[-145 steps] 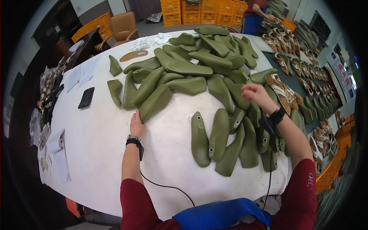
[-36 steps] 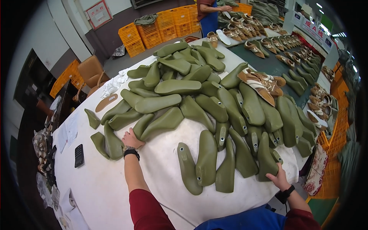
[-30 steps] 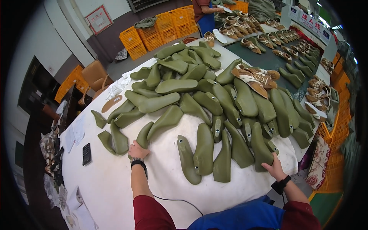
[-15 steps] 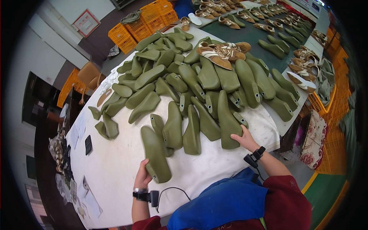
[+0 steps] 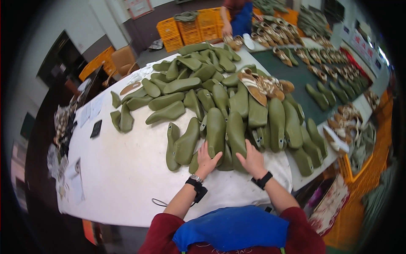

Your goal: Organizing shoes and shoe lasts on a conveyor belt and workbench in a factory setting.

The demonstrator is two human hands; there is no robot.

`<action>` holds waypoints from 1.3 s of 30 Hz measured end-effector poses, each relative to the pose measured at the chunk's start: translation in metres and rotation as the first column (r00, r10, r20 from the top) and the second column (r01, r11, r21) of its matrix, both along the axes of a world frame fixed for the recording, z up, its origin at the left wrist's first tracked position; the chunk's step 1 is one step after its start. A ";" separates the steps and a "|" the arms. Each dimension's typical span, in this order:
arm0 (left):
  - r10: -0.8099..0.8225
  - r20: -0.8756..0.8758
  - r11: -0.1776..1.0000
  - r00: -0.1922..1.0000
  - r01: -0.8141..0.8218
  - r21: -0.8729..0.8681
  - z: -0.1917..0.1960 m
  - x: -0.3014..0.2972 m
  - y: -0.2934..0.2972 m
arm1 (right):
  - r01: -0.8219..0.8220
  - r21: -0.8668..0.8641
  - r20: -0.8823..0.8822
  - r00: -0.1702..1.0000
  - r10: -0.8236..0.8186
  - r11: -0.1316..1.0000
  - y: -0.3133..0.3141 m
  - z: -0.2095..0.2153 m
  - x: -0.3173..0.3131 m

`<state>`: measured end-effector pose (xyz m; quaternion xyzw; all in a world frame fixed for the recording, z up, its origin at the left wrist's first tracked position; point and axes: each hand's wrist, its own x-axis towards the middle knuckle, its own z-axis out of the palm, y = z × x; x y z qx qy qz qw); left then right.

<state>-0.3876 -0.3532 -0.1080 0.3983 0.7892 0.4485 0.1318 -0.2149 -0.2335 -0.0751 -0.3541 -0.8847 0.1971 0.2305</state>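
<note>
Green shoe lasts (image 5: 216, 131) half under hands (image 5: 207, 160)

Shoe factory floor: green shoe lasts (image 5: 215, 131) heaped on white worktable (image 5: 127, 178), sandal rows (image 5: 296, 53), orange crates (image 5: 186, 29).

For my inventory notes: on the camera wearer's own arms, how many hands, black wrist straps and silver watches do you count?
hands, left hand and right hand: 2
black wrist straps: 2
silver watch: 1
Total: 5

shoe lasts (image 5: 220, 110) heaped on table (image 5: 122, 178) | crates (image 5: 186, 27) behind | phone (image 5: 96, 128) left
</note>
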 end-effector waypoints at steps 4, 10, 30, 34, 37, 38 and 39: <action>0.141 -0.083 0.964 0.986 -0.156 -0.214 -0.019 -0.012 -0.020 | -0.086 0.017 0.035 0.996 0.086 0.996 -0.007 0.009 0.003; 0.091 -0.127 0.976 0.988 -0.114 -0.187 -0.024 -0.007 -0.043 | -0.103 0.131 -0.107 0.987 0.117 0.986 -0.016 -0.016 0.016; -0.045 -0.076 0.996 0.996 0.039 -0.080 -0.034 -0.009 -0.081 | -0.031 -0.301 0.308 0.943 0.128 0.953 0.090 0.230 0.109; -0.075 -0.024 0.984 0.997 0.070 -0.166 -0.032 -0.018 -0.093 | -0.096 -0.024 0.784 0.616 0.078 0.995 0.143 0.353 0.074; -0.112 0.069 0.972 0.991 0.124 -0.200 -0.024 -0.026 -0.100 | -0.072 0.285 0.803 0.563 -0.197 0.956 0.181 0.411 0.004; -0.119 0.073 0.972 0.990 0.131 -0.195 -0.028 -0.026 -0.099 | -0.194 0.372 0.779 0.598 -0.191 0.908 0.219 0.416 -0.018; -0.138 0.047 0.979 0.989 0.144 -0.148 -0.032 -0.028 -0.103 | -0.311 0.476 0.680 0.723 -0.120 0.822 0.217 0.404 -0.065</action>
